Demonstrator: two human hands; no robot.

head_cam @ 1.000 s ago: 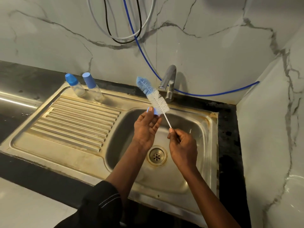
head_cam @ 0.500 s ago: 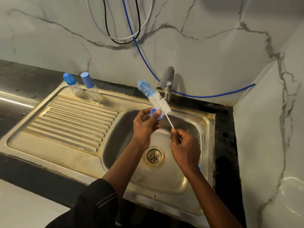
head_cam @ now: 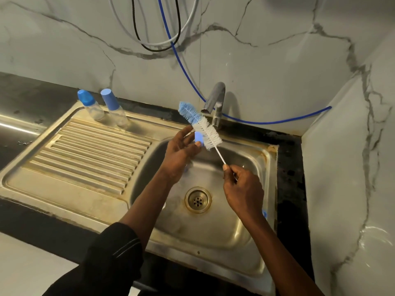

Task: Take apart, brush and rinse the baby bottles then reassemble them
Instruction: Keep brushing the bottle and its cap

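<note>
- Our left hand [head_cam: 178, 154] held a small blue bottle part [head_cam: 198, 137] pinched between thumb and fingertips, above the sink [head_cam: 252, 236] basin.
- Our right hand [head_cam: 243, 189] was closed around the wire handle of the bottle brush [head_cam: 201, 126], whose white bristles touched the blue part.
- Two capped baby bottles [head_cam: 102, 108] stood side by side at the drainboard's back edge, well apart from our hands.
- The tap [head_cam: 214, 103] rose at the sink's rear rim.

text: none legible | labels: none | brands: none | numbers: none
</note>
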